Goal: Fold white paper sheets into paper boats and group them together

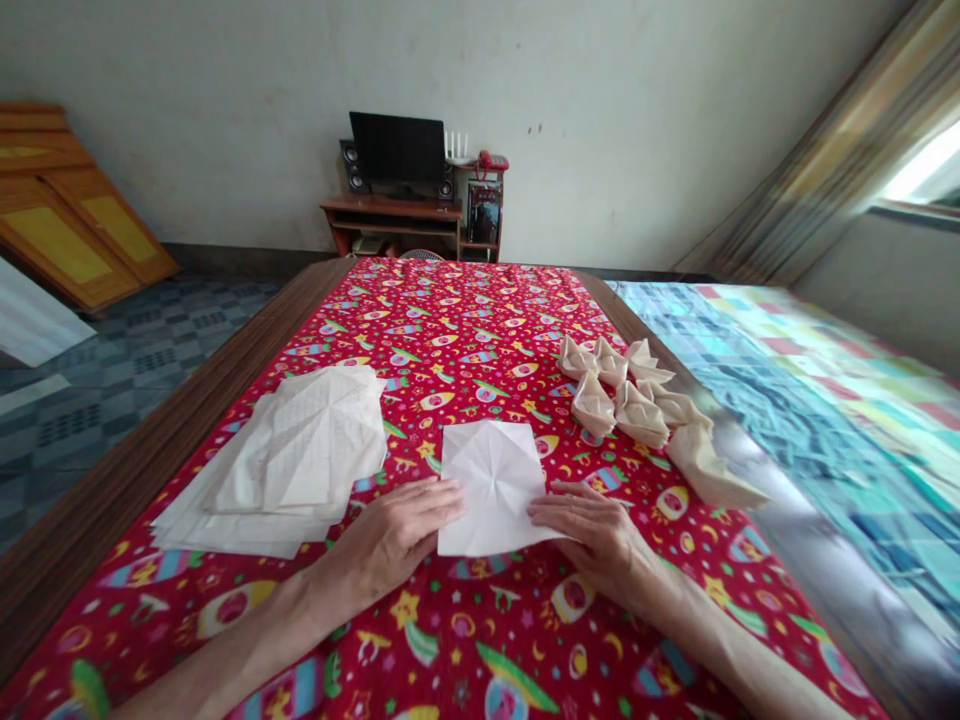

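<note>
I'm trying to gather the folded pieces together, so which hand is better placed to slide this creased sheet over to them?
Probably your right hand. It lies flat at the right edge of the creased paper sheet, on the same side as the folded paper pieces. Your left hand lies on the opposite edge, beside the paper stack.

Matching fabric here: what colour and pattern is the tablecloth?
The red fabric tablecloth shows colourful rockets and stars; head view.

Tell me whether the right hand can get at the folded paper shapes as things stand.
Probably yes: the right hand lies just below the folded paper shapes, with only printed red cloth between them.
</note>
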A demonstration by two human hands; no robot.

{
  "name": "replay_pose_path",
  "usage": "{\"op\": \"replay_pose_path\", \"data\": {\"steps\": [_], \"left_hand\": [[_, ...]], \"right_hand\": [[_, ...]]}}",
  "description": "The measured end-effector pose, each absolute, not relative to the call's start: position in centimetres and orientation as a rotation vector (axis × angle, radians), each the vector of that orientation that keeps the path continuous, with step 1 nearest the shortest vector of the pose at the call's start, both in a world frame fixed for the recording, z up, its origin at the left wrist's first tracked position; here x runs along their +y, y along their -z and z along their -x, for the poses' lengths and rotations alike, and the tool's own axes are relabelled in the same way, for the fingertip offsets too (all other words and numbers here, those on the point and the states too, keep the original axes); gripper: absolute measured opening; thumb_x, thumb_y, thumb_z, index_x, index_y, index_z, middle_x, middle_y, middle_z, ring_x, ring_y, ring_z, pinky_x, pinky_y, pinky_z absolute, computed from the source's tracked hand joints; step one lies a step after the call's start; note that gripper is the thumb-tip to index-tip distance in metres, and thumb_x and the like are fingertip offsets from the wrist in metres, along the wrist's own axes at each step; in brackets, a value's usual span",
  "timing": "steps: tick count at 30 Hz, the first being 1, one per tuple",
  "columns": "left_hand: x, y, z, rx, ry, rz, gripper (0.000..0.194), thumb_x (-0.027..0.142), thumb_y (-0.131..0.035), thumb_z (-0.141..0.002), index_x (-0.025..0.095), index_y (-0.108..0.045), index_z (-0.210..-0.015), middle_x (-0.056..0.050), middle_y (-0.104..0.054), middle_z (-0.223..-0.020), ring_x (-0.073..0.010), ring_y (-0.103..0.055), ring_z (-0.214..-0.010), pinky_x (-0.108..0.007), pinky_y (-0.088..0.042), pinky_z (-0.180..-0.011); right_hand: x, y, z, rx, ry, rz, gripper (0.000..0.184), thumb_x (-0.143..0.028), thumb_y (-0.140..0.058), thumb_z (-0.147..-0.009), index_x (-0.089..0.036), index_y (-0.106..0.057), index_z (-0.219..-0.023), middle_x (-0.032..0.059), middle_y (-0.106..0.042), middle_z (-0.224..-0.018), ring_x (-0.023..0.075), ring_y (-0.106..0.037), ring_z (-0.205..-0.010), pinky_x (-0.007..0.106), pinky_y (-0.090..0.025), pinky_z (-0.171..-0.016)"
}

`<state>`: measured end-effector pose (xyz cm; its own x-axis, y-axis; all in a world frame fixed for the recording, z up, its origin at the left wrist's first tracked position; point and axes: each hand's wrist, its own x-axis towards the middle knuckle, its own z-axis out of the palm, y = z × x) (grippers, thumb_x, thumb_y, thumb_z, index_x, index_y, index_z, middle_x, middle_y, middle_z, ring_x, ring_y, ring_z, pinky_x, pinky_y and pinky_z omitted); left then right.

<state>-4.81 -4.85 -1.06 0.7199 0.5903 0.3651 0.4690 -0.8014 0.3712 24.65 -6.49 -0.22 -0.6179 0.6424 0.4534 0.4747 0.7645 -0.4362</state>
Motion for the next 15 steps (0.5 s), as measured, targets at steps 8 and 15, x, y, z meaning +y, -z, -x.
{"op": "replay_pose_path", "data": {"steps": [8,15], "left_hand": [[-4.5,0.8,3.6,1.202,-0.869,-2.419,0.035,0.025,-0.043,-0.094,0.018,-0.058,-0.063,-0.003,-0.062,-0.066,-0.0136,-0.059,-0.067,-0.024,-0.045,-0.064],[-3.2,-0.1,3.0,1.546,-0.586,-2.332,0.031,0.03,-0.046,-0.09,0.019,-0.055,-0.063,-0.003,-0.061,-0.064,-0.0146,-0.057,-0.06,-0.024,-0.035,-0.058]], "right_hand": [[-4.6,0.2,-22.5,-1.947,-0.443,1.491,0.033,-0.036,-0.052,-0.087,-0.017,-0.064,-0.063,-0.0023,-0.055,-0.049,0.0094,-0.046,-0.045,0.021,-0.032,-0.044],[-2.1,0.5,-21.6,-1.978,-0.247,1.563,0.035,-0.037,-0.049,-0.088,-0.018,-0.053,-0.059,-0.0028,-0.051,-0.049,0.0081,-0.041,-0.045,0.021,-0.024,-0.046]]}}
